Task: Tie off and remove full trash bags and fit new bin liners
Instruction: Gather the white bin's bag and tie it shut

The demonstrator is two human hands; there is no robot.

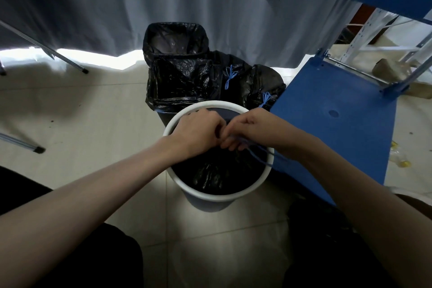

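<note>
Blue drawstring, 2 hands' grip, 1 bin

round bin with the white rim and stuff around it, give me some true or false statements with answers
1. Both hands, left hand and right hand, work over the round bin. True.
2. The drawstring is red. False: it is blue.
3. The square bin behind has no liner. False: a black liner covers its rim.
4. Tied black bags sit beside the square bin. True.
5. The blue panel lies left of the round bin. False: it is on the right.
</note>
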